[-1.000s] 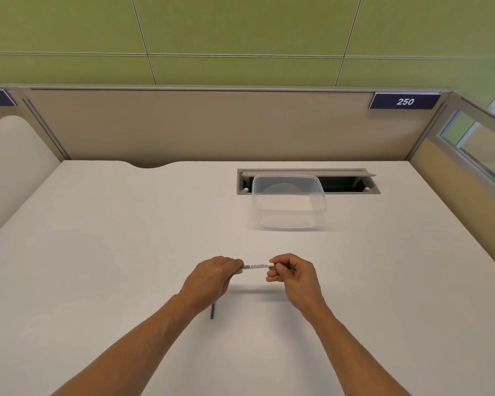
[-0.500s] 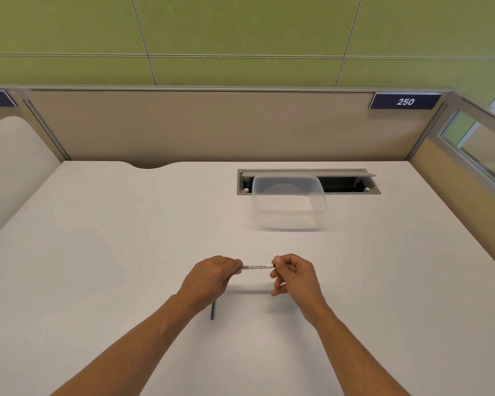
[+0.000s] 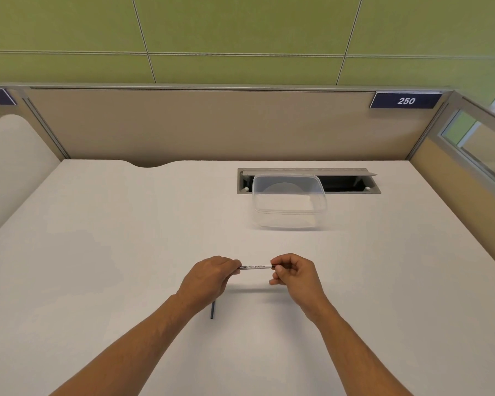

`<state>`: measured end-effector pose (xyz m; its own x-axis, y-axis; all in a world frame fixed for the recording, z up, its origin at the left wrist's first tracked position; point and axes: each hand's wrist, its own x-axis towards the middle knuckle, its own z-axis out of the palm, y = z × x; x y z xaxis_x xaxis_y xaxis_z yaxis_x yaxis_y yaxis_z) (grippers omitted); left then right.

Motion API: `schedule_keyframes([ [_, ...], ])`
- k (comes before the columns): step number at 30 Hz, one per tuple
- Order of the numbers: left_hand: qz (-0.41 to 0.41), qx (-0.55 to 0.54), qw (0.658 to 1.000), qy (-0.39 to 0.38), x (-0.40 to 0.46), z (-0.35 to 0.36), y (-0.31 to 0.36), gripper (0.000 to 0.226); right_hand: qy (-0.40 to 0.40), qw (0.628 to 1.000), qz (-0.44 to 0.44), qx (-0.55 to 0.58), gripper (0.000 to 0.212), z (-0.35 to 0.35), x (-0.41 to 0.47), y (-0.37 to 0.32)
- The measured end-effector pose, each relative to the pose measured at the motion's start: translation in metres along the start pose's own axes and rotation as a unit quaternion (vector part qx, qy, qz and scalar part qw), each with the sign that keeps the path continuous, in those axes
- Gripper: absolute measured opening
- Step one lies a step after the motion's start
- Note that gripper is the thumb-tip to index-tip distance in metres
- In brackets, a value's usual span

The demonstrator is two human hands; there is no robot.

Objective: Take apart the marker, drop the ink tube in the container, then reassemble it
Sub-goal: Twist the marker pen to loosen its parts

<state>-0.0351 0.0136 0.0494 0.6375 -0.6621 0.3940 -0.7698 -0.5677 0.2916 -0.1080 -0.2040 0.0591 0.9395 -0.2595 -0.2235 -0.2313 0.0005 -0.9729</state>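
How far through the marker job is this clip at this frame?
Early on. Done: nothing certain; a dark thin piece lies on the desk under the left wrist, what it is unclear. In hand: left hand and right hand grip the marker at either end. Left: the clear container looks empty, so the ink tube drop and reassembly remain.

White marker (image 3: pixel 255 267) level above the table, dark ink tube (image 3: pixel 212 310) flat below, clear container (image 3: pixel 288 205) beyond.
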Motion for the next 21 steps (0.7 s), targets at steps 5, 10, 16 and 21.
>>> schedule_keyframes([
  [5,-0.003,-0.001,1.000,0.000,-0.001,0.001,0.000,0.028,0.001,0.999,0.010,0.031,0.017,-0.001,0.000,-0.001],
  [10,-0.004,-0.003,1.000,-0.005,0.000,0.003,0.000,0.026,0.008,0.999,0.036,0.022,0.013,0.001,0.001,-0.003],
  [16,-0.008,-0.002,1.000,-0.008,-0.001,0.004,-0.003,0.030,0.007,1.000,0.017,0.012,0.011,-0.005,0.002,0.000],
  [21,-0.011,0.000,1.000,-0.005,-0.002,0.004,-0.006,0.027,0.011,0.998,0.024,0.050,0.010,-0.011,0.003,0.000],
])
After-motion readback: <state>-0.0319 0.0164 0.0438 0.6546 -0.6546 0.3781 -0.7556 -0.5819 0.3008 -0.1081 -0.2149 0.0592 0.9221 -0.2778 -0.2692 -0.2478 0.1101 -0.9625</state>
